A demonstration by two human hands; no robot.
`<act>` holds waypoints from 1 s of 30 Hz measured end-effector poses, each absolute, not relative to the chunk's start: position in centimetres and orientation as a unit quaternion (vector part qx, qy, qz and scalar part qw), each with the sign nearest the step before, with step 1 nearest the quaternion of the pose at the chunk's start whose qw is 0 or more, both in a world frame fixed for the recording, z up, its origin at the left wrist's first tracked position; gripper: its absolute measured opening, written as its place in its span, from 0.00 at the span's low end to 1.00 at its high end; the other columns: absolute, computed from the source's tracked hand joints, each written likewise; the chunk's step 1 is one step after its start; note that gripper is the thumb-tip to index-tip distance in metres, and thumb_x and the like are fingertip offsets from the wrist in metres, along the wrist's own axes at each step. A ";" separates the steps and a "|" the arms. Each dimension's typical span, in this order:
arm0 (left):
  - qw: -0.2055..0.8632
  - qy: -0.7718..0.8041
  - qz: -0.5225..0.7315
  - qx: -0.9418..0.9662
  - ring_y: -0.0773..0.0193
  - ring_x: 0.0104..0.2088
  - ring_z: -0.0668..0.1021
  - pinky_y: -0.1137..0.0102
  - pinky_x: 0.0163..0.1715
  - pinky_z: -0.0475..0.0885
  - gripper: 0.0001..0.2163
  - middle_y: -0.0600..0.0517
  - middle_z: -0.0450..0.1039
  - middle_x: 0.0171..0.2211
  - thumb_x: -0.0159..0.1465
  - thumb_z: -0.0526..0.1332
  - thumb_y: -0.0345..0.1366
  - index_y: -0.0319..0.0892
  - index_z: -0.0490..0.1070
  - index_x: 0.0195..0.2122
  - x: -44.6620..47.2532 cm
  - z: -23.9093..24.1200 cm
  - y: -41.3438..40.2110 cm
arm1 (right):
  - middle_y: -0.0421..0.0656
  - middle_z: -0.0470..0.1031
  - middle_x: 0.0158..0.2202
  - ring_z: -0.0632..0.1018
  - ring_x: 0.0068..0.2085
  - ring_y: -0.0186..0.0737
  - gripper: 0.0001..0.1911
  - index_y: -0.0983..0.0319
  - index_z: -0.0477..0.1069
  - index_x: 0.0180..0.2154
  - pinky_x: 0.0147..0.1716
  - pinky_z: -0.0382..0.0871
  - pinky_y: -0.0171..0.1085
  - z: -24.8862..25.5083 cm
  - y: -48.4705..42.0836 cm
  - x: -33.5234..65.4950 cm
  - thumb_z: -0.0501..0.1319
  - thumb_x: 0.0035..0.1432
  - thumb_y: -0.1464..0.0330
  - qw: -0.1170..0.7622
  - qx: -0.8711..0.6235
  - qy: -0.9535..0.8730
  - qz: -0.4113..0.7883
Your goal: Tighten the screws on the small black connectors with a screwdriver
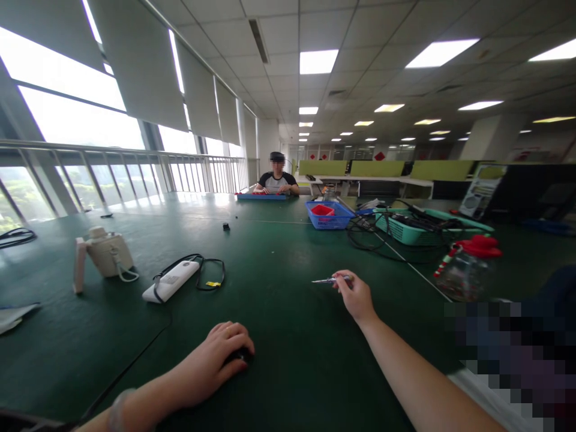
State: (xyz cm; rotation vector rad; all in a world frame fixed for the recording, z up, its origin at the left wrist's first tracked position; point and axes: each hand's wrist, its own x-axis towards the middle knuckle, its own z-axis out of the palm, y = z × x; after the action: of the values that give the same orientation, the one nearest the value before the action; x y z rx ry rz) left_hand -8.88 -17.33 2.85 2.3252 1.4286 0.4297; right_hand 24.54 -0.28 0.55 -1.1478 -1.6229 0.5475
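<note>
My left hand is curled over a small black rounded object that looks like a computer mouse on the green table. Most of that object is hidden under my palm and fingers. Further forward and to the right, my right hand pinches a slim screwdriver between thumb and fingers. Its thin metal shaft points left, held low over the tabletop, while the fingers cover much of the handle. A gap of bare table lies between the two hands.
A white power strip with black cable and a beige bottle stand left. To the right are a blue basket, a green basket with cables, and a red-lidded jar. Another person sits at the far end.
</note>
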 end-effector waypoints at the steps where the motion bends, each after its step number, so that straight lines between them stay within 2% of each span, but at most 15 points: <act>1: 0.180 0.521 0.155 0.820 0.59 0.51 0.70 0.61 0.56 0.64 0.08 0.53 0.70 0.49 0.66 0.56 0.38 0.51 0.72 0.45 -10.1 2.8 -17.9 | 0.43 0.75 0.28 0.75 0.29 0.41 0.15 0.60 0.73 0.36 0.29 0.68 0.38 0.6 -0.3 24.5 0.55 0.61 0.57 0.512 -0.475 -0.680 0.225; 5: 0.150 0.546 0.165 0.808 0.59 0.52 0.72 0.61 0.57 0.64 0.10 0.52 0.72 0.49 0.66 0.56 0.38 0.51 0.73 0.46 -14.0 2.2 -19.4 | 0.43 0.75 0.28 0.74 0.28 0.40 0.16 0.60 0.73 0.35 0.27 0.67 0.37 0.8 -0.5 24.3 0.54 0.62 0.57 0.496 -0.466 -0.698 0.224; 10: 0.132 0.539 0.135 0.821 0.60 0.52 0.74 0.51 0.65 0.47 0.11 0.55 0.74 0.49 0.67 0.56 0.41 0.55 0.72 0.48 -16.0 1.6 -19.7 | 0.43 0.75 0.28 0.75 0.28 0.41 0.16 0.61 0.73 0.35 0.27 0.67 0.37 1.2 -0.8 24.1 0.53 0.61 0.56 0.476 -0.474 -0.704 0.230; 12: 0.122 0.546 0.138 0.817 0.60 0.54 0.73 0.49 0.66 0.46 0.13 0.55 0.74 0.51 0.67 0.55 0.41 0.56 0.70 0.51 -16.1 1.3 -19.6 | 0.43 0.75 0.28 0.74 0.28 0.41 0.17 0.61 0.73 0.35 0.27 0.67 0.37 1.2 -0.7 24.1 0.53 0.61 0.56 0.472 -0.473 -0.706 0.233; 15: 0.073 0.579 0.187 0.790 0.58 0.56 0.72 0.50 0.65 0.50 0.15 0.53 0.73 0.52 0.67 0.55 0.43 0.55 0.67 0.55 -16.2 0.8 -19.4 | 0.43 0.76 0.29 0.75 0.29 0.41 0.16 0.60 0.73 0.36 0.28 0.68 0.38 1.2 -0.6 24.1 0.54 0.61 0.57 0.475 -0.469 -0.706 0.236; 18: 0.002 0.635 0.251 0.731 0.55 0.52 0.75 0.51 0.61 0.59 0.16 0.50 0.75 0.49 0.66 0.55 0.46 0.50 0.67 0.53 -16.6 0.1 -19.4 | 0.43 0.76 0.29 0.76 0.29 0.41 0.16 0.60 0.74 0.36 0.28 0.68 0.38 1.1 -0.5 24.1 0.54 0.61 0.57 0.471 -0.469 -0.708 0.237; 23: -0.076 0.696 0.319 0.639 0.53 0.45 0.78 0.55 0.48 0.73 0.16 0.48 0.77 0.43 0.66 0.51 0.47 0.46 0.69 0.48 -17.5 -1.0 -20.1 | 0.43 0.77 0.30 0.75 0.28 0.41 0.16 0.60 0.74 0.37 0.26 0.68 0.37 1.0 -0.4 23.9 0.54 0.61 0.57 0.456 -0.473 -0.719 0.228; 30: -0.095 0.671 0.312 0.666 0.56 0.44 0.79 0.62 0.44 0.74 0.16 0.49 0.78 0.44 0.66 0.50 0.41 0.47 0.71 0.50 -18.4 -1.5 -21.0 | 0.44 0.77 0.30 0.75 0.28 0.41 0.16 0.61 0.74 0.38 0.25 0.67 0.37 1.2 -0.6 23.8 0.54 0.61 0.57 0.446 -0.480 -0.722 0.221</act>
State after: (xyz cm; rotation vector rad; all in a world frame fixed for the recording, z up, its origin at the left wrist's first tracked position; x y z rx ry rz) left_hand -18.44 -21.04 -1.50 2.2299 2.2459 1.0438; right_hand 23.83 -0.55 1.22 -1.1890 -1.7881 0.5477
